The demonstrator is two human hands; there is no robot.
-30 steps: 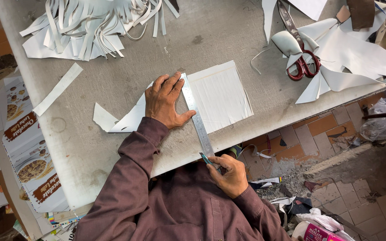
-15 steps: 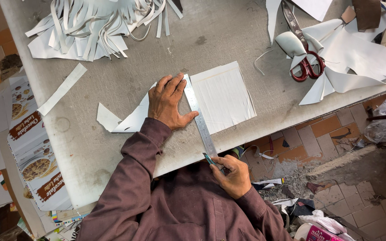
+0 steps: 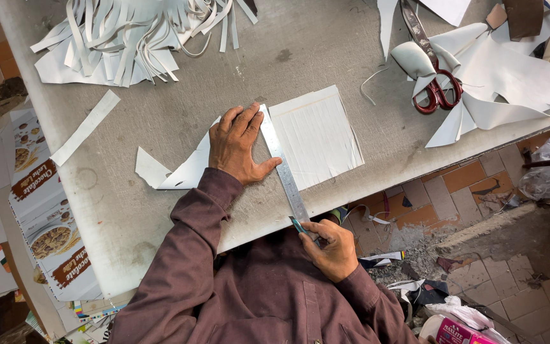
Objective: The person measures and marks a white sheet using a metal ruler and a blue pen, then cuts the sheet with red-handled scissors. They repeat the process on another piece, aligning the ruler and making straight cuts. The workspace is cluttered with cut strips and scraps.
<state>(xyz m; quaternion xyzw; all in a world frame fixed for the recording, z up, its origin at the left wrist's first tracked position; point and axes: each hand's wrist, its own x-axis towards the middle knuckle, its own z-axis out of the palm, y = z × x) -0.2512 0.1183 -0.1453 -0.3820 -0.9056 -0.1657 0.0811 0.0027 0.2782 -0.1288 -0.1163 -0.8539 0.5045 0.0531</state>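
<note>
Grey, scuffed worktable (image 3: 160,114) fills most of view, tiled floor at right. Pile of white cut strips (image 3: 128,35) sits at far edge; loose white offcuts with red-handled scissors (image 3: 431,79) lie far right, well apart from the hands. White rectangular sheet (image 3: 316,137) lies near the table's front edge. Long steel ruler (image 3: 282,164) lies across it, long axis running from the far side toward the person, overhanging the near edge. Left hand (image 3: 237,145) is flat, fingers spread, pressing ruler and sheet from the left. Right hand (image 3: 331,245) is closed around small teal-handled knife (image 3: 298,224), tip touching the ruler's near end, just off the table edge. Sheet lies ahead of the blade.
</note>
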